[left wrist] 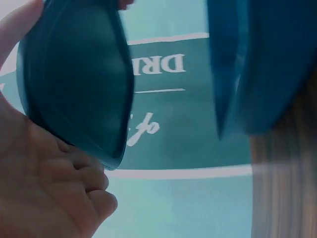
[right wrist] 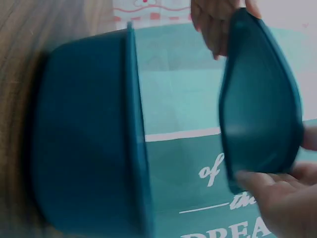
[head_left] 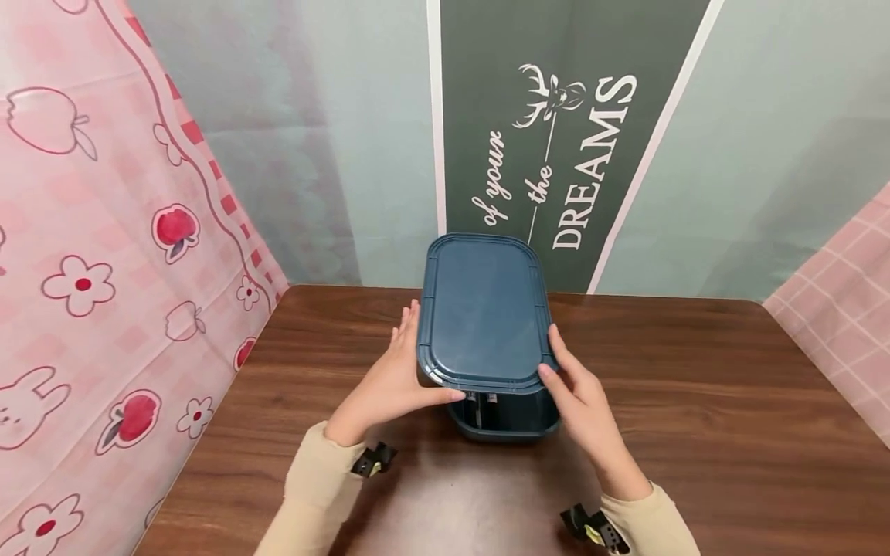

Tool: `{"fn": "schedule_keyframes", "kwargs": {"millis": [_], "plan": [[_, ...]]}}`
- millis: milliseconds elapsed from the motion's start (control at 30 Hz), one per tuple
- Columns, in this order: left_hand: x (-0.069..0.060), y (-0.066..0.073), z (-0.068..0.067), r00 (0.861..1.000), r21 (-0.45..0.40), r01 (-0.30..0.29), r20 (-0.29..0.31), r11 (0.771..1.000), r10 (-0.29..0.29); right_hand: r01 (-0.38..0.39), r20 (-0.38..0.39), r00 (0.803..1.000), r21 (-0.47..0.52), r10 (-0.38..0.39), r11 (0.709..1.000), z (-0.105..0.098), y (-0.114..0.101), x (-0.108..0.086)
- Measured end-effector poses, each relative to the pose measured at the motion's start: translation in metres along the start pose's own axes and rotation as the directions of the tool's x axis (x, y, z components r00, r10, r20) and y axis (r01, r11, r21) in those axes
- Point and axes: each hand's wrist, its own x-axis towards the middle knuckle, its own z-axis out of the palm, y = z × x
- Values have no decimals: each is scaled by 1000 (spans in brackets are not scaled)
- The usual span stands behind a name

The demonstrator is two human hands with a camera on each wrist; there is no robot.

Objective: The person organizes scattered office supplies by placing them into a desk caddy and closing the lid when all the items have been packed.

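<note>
A dark blue rectangular lid (head_left: 484, 309) with rounded corners is held above a deep box (head_left: 511, 434) of the same blue. My left hand (head_left: 389, 390) grips the lid at its near left corner, thumb along the front edge. My right hand (head_left: 587, 405) holds the lid's right edge near the front. Both wrist views show a gap between the lid (left wrist: 79, 74) and the box (right wrist: 89, 134), which stands on the table. Through the front opening, some dark items with small white marks (head_left: 492, 399) show inside the box; the lid hides the rest.
The brown wood-grain table (head_left: 695, 401) ends at a hanging cloth (head_left: 348, 154) with white lettering behind the box. A pink patterned cloth (head_left: 125, 293) hangs along the left, and a pink checked cloth (head_left: 848, 293) is at the right.
</note>
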Motion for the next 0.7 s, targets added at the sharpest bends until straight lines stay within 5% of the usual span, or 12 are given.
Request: {"fn": "schedule_keyframes", "kwargs": {"millis": [167, 300, 433, 533, 600, 700], "plan": [[7, 14, 7, 999, -132, -25, 16, 991, 27, -60, -177, 979, 215, 99, 975, -2, 6, -1], [11, 15, 12, 997, -351, -69, 11, 934, 78, -82, -274, 937, 432, 217, 898, -4, 5, 1], [17, 10, 17, 1000, -630, -12, -13, 776, 5, -52, -288, 917, 601, 277, 797, -8, 4, 4], [20, 9, 19, 994, -786, 38, -36, 616, -108, -25, -270, 917, 694, 293, 719, -11, 5, 7], [22, 8, 21, 985, -827, 63, -40, 559, -170, -16, -253, 920, 739, 300, 673, -13, 6, 8], [24, 7, 23, 976, -855, 81, -36, 512, -214, -17, -216, 931, 783, 296, 622, -15, 8, 8]]}}
